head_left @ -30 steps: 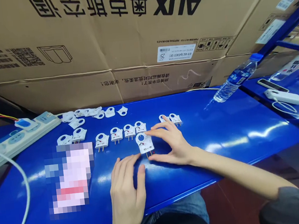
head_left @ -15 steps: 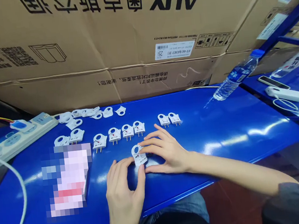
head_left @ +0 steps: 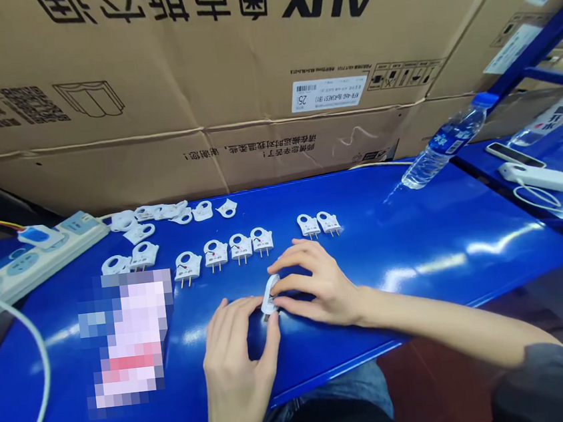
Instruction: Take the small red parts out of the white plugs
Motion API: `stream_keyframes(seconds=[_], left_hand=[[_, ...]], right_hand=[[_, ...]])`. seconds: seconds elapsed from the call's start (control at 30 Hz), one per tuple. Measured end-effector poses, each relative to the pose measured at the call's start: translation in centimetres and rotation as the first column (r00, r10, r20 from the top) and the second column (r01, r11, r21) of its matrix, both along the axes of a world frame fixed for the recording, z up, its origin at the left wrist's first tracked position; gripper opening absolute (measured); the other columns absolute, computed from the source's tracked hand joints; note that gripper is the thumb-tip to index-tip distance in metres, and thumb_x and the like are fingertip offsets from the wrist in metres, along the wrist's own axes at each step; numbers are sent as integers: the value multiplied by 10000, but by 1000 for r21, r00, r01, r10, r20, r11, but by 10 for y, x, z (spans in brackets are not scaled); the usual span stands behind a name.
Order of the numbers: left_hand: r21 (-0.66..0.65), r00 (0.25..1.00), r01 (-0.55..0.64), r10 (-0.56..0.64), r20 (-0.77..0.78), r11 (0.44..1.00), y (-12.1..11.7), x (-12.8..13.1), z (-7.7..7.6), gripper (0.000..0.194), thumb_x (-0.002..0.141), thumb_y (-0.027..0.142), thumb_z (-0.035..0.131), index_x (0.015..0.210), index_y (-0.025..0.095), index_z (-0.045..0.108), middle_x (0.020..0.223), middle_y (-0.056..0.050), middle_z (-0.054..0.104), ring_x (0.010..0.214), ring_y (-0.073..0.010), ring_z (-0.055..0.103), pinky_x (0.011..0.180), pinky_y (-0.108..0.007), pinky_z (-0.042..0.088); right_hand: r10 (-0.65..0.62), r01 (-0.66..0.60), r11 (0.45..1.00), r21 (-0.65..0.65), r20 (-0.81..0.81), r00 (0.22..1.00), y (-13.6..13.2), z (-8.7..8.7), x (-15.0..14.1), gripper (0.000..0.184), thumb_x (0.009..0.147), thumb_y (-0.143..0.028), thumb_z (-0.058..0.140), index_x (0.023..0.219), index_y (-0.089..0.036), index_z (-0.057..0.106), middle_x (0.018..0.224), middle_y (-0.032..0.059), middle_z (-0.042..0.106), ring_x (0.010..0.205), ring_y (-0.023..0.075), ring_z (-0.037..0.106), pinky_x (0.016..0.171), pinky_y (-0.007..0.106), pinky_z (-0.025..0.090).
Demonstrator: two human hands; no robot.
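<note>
A small white plug [head_left: 269,295] with a ring at its top stands on edge on the blue table [head_left: 416,244]. My right hand [head_left: 314,285] pinches it between thumb and fingers. My left hand [head_left: 237,363] rests on the table just below, its index fingertip touching the plug's lower end. A row of like white plugs [head_left: 225,250] with brass pins lies behind my hands, and two more plugs [head_left: 319,224] lie to the right of the row.
Loose white plug shells [head_left: 161,213] lie at the back left beside a power strip [head_left: 29,254]. A blurred packet [head_left: 128,334] lies left of my hands. A water bottle [head_left: 443,143] lies at the back right. Big cardboard boxes [head_left: 247,73] wall off the far side.
My right hand drew the plug from the row towards me and tipped it from flat up onto its edge. My left hand's index finger closed in on it.
</note>
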State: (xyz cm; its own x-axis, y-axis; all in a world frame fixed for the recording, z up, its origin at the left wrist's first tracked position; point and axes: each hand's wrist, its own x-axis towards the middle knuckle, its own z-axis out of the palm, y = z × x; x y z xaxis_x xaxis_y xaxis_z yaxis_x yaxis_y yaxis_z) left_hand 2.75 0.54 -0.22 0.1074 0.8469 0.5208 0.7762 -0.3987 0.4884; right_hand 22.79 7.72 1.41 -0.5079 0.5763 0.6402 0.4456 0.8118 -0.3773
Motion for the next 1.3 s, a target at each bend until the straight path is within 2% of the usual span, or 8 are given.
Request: stream_keyframes(seconds=[0.17, 0.33, 0.5, 0.6, 0.73, 0.87, 0.93, 1.3], left_hand=[[1, 1000, 9, -9, -2, 1000, 1, 1, 0, 178, 975, 280, 637, 1152, 255, 640, 1066, -25, 753, 1007, -213, 718, 1149, -455, 463], [-28, 994, -106, 106, 8, 994, -1, -1, -1, 140, 976, 325, 642, 1089, 243, 655, 1006, -23, 760, 1004, -226, 722, 1085, -425, 503], [-156, 964, -239, 253, 79, 958, -3, -3, -1, 224, 965, 426, 645, 1107, 258, 689, 1070, -29, 774, 1054, -254, 715, 991, -415, 536], [-201, 953, -252, 278, 118, 947, -3, -3, 1, 243, 966, 460, 633, 1097, 267, 701, 1074, -23, 776, 1055, -251, 719, 970, -403, 539], [-195, 956, -243, 269, 120, 950, -4, -4, 0, 246, 961, 467, 635, 1091, 271, 705, 1071, -20, 785, 1089, -266, 718, 985, -413, 533], [-192, 958, -246, 269, 104, 950, -5, -5, -4, 249, 956, 465, 642, 1109, 279, 706, 1096, -19, 791, 1160, -296, 701, 998, -441, 537], [-176, 961, -243, 261, 90, 954, -6, -6, -5, 247, 959, 454, 644, 1119, 278, 706, 1101, -21, 791, 1179, -300, 696, 1005, -445, 541], [-66, 997, -64, 67, 36, 996, -3, -2, 0, 187, 990, 329, 638, 1161, 258, 664, 1050, -23, 779, 1077, -236, 730, 1076, -444, 546]], right_hand=[[10, -10, 1000, -19, 6, 1000, 0, 0, -1, 61, 998, -283, 663, 986, -249, 712, 1176, 53, 768, 1105, 194, 695, 1137, 479, 463], [18, -19, 1000, -9, -77, 997, 2, 1, -1, 20, 968, -242, 673, 983, -234, 684, 1124, 45, 765, 1059, 189, 684, 1065, 441, 505], [-98, 107, 986, -125, 78, 992, 7, 5, 7, 25, 962, -234, 670, 967, -232, 694, 1224, 67, 733, 1167, 253, 620, 1040, 488, 489], [-81, 107, 980, -169, 150, 985, 10, 5, 11, 27, 952, -263, 697, 949, -238, 708, 1226, 62, 727, 1179, 266, 609, 1097, 542, 444], [-52, 67, 984, -163, 97, 994, 10, 6, 12, 117, 959, -315, 697, 1057, -254, 713, 1245, 70, 719, 1180, 264, 629, 1146, 562, 413], [44, -31, 984, -174, 69, 997, 10, 7, 10, 461, 940, -427, 733, 1337, -227, 613, 1329, 123, 682, 1227, 281, 625, 1076, 500, 489], [91, -72, 979, -193, 92, 992, 10, 6, 9, 540, 941, -431, 738, 1403, -211, 564, 1351, 134, 673, 1255, 283, 613, 1077, 485, 489], [99, -86, 983, -162, 73, 992, 7, -3, 4, 586, 955, -455, 720, 1436, -172, 541, 1269, 142, 691, 1144, 267, 649, 988, 440, 524]])
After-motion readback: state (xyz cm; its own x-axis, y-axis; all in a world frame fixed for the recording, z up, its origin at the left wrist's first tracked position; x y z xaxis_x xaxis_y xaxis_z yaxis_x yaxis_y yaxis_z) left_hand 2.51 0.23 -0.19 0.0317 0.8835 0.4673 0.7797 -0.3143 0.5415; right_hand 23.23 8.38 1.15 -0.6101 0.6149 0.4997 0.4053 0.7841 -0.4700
